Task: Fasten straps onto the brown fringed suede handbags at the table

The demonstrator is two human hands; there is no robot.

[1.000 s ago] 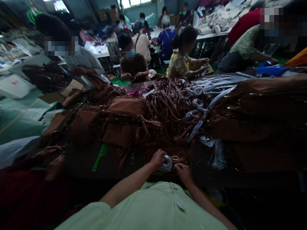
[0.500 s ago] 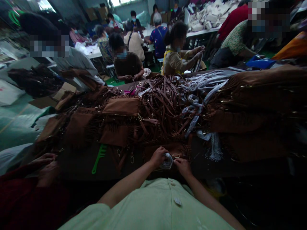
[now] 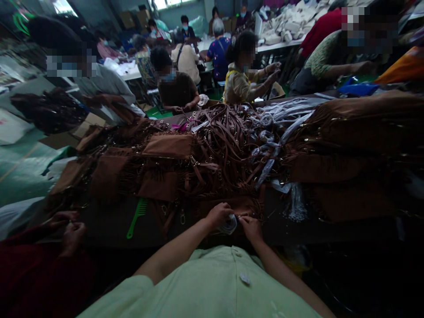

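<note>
Close in front of my body, my left hand [image 3: 220, 215] is closed on a coiled strap wrapped in clear plastic [image 3: 229, 226]. Facing it, my right hand [image 3: 251, 229] has its thumb and fingers pinched on a small gold-coloured metal clasp [image 3: 244, 215] beside the coil. Just beyond both hands lies a brown fringed bag [image 3: 238, 205], flat on the dark table. My fingers partly cover the coil and the clasp. A green comb [image 3: 136, 218] lies to the left, near a loose strap with a metal hook [image 3: 182, 216].
Brown straps [image 3: 225, 141] are heaped mid-table, with plastic-wrapped straps [image 3: 291, 115] behind on the right. More fringed bags [image 3: 168, 145] lie on both sides. Thin clear plastic strands [image 3: 295, 205] sit at right. A co-worker's hands [image 3: 71, 229] are at my left; other people work across the table.
My right fingers have closed in over the clasp, which now shows less. The coil has tilted and sunk slightly under my left hand. The co-worker's hands at left have shifted a little.
</note>
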